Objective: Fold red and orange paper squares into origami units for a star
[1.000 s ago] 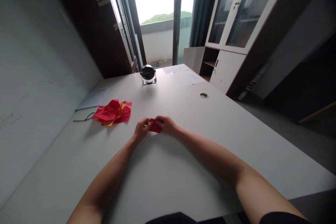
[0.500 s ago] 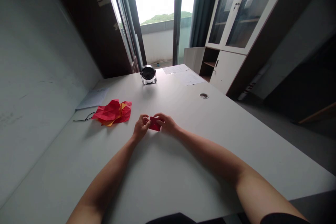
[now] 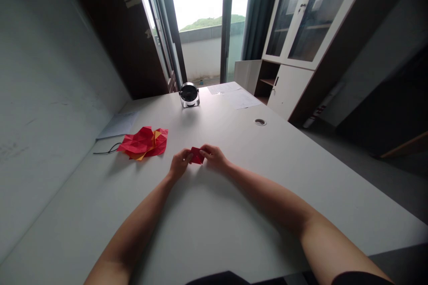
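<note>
A small folded piece of red paper point(image 3: 197, 155) is held just above the white table point(image 3: 214, 213), near its middle. My left hand point(image 3: 179, 164) pinches its left edge with closed fingers. My right hand point(image 3: 214, 156) grips its right edge, fingers curled over the top. Both forearms reach forward from the near edge of the table.
A pile of creased red and orange paper sheets point(image 3: 144, 142) lies to the left, with a thin black cord point(image 3: 106, 150) and a white booklet point(image 3: 117, 125) beside it. A small round desk fan point(image 3: 189, 94) and loose papers point(image 3: 234, 94) sit at the far end. A cable hole point(image 3: 260, 121) lies right of centre.
The red piece has been turned and lifted slightly between my fingers; it now shows as a smaller, more diamond-like shape. Both hands stay in the same spot.
</note>
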`<state>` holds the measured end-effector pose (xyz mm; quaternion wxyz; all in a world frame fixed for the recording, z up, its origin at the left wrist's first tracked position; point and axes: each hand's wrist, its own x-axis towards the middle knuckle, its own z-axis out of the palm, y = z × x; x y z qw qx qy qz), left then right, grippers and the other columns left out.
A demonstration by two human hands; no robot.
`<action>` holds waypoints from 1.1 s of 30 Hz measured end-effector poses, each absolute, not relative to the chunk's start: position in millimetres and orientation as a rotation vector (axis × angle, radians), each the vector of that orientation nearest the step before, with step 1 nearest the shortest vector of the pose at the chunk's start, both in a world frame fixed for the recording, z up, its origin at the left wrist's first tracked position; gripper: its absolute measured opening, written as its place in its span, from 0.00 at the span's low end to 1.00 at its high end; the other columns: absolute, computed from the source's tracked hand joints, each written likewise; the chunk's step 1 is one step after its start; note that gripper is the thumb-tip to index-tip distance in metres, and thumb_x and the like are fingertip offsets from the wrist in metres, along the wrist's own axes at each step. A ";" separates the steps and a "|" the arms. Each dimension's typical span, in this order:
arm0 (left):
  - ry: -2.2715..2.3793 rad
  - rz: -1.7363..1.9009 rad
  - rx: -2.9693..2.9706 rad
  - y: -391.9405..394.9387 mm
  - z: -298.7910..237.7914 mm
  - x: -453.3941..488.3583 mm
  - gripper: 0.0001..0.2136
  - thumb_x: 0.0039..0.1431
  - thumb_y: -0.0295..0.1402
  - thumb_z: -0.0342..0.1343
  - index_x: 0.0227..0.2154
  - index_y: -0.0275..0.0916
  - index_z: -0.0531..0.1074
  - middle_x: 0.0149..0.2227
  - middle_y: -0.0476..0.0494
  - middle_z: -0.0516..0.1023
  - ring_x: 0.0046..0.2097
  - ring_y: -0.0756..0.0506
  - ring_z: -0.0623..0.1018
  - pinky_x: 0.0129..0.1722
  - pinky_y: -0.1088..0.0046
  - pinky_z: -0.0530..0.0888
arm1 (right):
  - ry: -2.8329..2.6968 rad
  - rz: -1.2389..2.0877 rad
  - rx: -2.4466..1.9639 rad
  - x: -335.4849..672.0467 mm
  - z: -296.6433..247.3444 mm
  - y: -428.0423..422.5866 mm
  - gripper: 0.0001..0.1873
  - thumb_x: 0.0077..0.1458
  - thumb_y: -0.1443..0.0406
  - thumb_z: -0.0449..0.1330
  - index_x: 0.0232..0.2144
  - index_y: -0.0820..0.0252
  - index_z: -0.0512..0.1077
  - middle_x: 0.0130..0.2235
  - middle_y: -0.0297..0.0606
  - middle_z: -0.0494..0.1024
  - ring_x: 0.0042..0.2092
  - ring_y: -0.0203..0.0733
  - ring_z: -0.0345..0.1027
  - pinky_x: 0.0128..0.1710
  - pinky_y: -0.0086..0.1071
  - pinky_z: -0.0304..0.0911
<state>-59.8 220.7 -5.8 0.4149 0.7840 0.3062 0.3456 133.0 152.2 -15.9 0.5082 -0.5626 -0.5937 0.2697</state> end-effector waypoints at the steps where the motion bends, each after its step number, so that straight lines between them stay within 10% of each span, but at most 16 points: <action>1: 0.774 0.879 1.972 220.2 -5.3 -59.7 0.11 0.61 0.41 0.55 0.38 0.40 0.75 0.31 0.47 0.79 0.30 0.48 0.76 0.31 0.74 0.72 | -1.442 0.645 -1.369 133.3 -15.2 152.2 0.11 0.58 0.60 0.57 0.36 0.60 0.75 0.31 0.36 0.78 0.32 0.37 0.67 0.34 0.29 0.62; 33: 0.806 0.896 2.013 218.4 -1.1 -60.0 0.14 0.59 0.45 0.57 0.33 0.39 0.76 0.29 0.47 0.78 0.31 0.48 0.75 0.32 0.74 0.70 | -1.586 0.693 -1.394 131.2 -6.2 145.8 0.13 0.59 0.58 0.56 0.31 0.61 0.75 0.27 0.33 0.75 0.29 0.34 0.62 0.29 0.27 0.55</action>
